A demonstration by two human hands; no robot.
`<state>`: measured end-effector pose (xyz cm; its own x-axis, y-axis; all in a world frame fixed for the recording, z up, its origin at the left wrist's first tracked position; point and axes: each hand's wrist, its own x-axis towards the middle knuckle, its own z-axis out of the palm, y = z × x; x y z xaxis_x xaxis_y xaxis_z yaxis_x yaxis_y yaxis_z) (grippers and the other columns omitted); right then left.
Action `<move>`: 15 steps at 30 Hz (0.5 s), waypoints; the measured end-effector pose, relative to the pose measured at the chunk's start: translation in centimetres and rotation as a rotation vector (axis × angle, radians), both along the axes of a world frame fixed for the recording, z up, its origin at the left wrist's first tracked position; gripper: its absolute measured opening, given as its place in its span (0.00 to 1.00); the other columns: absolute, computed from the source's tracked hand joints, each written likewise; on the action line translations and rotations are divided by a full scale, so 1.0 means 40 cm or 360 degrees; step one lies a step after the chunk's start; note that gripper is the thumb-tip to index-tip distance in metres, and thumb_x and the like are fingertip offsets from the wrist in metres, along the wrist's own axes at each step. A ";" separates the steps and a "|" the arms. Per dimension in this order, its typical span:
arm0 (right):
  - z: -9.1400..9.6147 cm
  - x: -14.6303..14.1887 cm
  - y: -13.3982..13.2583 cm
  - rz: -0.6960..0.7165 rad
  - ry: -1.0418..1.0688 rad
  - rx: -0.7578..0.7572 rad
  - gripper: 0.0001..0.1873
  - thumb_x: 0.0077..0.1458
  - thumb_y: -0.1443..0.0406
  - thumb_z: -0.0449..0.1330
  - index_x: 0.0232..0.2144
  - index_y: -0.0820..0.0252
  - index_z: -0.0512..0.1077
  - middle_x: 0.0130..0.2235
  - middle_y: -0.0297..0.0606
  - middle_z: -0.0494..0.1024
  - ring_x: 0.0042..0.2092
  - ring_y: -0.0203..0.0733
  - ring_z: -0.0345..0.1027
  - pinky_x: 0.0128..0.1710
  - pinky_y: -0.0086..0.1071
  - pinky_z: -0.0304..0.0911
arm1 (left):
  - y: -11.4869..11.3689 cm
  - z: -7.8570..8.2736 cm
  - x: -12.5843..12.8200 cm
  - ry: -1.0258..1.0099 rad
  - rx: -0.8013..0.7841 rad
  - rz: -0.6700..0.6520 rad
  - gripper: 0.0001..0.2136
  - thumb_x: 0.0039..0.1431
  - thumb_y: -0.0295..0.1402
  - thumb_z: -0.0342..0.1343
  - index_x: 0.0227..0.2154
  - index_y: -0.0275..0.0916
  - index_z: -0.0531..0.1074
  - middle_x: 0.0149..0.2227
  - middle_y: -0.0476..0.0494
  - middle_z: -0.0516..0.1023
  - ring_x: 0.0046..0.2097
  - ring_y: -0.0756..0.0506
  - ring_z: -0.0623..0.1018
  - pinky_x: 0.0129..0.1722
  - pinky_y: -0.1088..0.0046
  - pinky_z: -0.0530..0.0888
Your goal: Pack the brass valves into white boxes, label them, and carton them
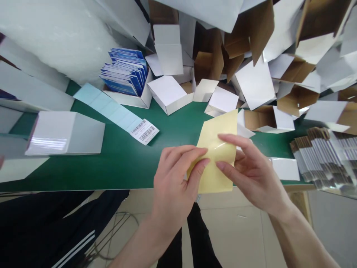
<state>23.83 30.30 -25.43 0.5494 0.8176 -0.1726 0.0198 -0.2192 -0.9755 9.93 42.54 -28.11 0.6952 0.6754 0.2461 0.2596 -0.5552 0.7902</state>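
My left hand and my right hand both pinch a pale yellow sheet of backing paper above the near edge of the green table. The left thumb and fingers grip its lower left edge. The right fingertips press on its middle. The sheet stands tilted, its top corner toward the boxes. A strip of light blue label backing with a barcode label at its end lies on the table to the left.
Several open white cardboard boxes pile up at the back and right. A box of blue cards stands at back left. A closed white box lies left. Flattened boxes are stacked at right. Dark trouser legs show below.
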 end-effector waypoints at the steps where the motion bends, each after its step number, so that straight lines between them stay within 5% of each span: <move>1: -0.001 -0.003 -0.004 0.0001 -0.0082 -0.0025 0.22 0.63 0.65 0.65 0.58 0.44 0.71 0.56 0.38 0.76 0.49 0.46 0.77 0.45 0.38 0.76 | -0.001 0.004 0.000 0.0010 -0.0013 0.0002 0.07 0.64 0.30 0.62 0.44 0.44 0.79 0.45 0.48 0.81 0.48 0.45 0.77 0.47 0.69 0.75; 9: -0.006 -0.020 -0.017 -0.0042 -0.0179 -0.0137 0.16 0.64 0.64 0.64 0.53 0.46 0.72 0.50 0.37 0.79 0.47 0.45 0.77 0.42 0.37 0.74 | -0.013 0.009 -0.013 -0.0151 0.0187 0.0057 0.10 0.59 0.25 0.66 0.42 0.44 0.82 0.42 0.49 0.84 0.43 0.46 0.79 0.46 0.67 0.76; 15: 0.006 -0.029 -0.015 -0.0017 -0.0307 -0.0169 0.16 0.63 0.64 0.64 0.53 0.46 0.72 0.52 0.37 0.78 0.48 0.46 0.76 0.45 0.39 0.74 | -0.009 0.014 -0.025 -0.0101 0.0081 0.0056 0.08 0.59 0.27 0.66 0.40 0.45 0.83 0.42 0.51 0.84 0.44 0.47 0.79 0.46 0.69 0.77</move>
<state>22.68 29.69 -25.21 0.5893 0.7943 -0.1479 0.2011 -0.3215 -0.9253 8.93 42.18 -27.54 0.6533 0.6845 0.3235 0.2299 -0.5865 0.7767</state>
